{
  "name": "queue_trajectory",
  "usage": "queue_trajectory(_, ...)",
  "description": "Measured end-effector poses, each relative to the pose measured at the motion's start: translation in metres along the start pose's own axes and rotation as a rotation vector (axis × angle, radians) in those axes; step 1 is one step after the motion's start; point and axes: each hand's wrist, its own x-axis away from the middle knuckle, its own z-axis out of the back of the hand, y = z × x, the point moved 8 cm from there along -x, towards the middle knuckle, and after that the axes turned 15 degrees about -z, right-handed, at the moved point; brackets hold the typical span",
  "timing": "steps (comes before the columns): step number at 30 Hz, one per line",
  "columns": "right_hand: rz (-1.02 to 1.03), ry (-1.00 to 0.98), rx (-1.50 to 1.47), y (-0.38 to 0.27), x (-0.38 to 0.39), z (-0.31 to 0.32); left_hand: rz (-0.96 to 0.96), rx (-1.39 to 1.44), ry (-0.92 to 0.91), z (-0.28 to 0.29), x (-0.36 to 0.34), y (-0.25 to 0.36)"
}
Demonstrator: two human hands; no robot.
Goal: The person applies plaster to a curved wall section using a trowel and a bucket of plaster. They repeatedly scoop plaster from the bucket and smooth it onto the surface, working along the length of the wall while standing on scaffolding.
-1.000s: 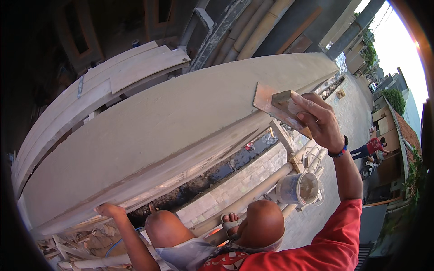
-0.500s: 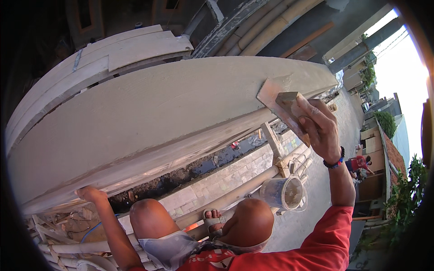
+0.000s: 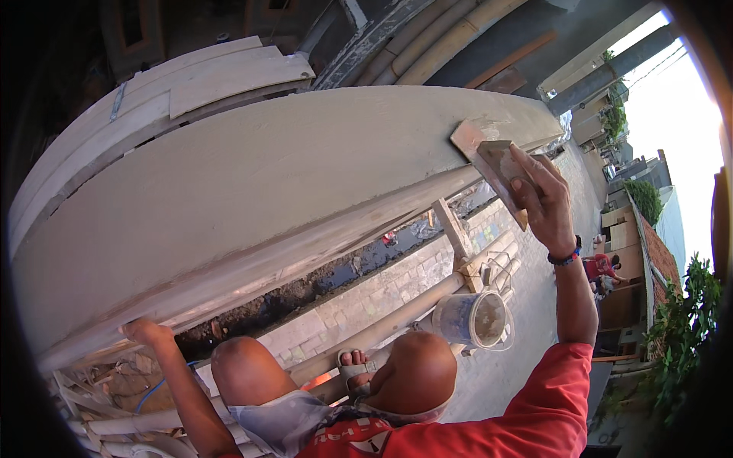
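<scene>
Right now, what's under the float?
One end of the float, held in the right hand, overlaps the grey ledge; the other juts past the ledge's edge. The surface directly beneath is covered.

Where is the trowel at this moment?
In the head view, the trowel is above and right of centre, in the right hand at the edge of the grey beam.

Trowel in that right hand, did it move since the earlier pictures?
Yes. Against the wooden post, the trowel in the right hand has moved rightward, closer to the far end of the grey ledge.
</scene>
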Motion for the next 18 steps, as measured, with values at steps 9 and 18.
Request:
queue_trajectory(9,-0.384,0.138,0.194,0.171,-0.043,0.059,-0.009,0.006,0.065,-0.003,0.006,0.006)
queue_trajectory(18,-0.188,0.071,0.022,0.095,-0.017,0.022,0.009,0.095,0.068,0.006,-0.012,0.001)
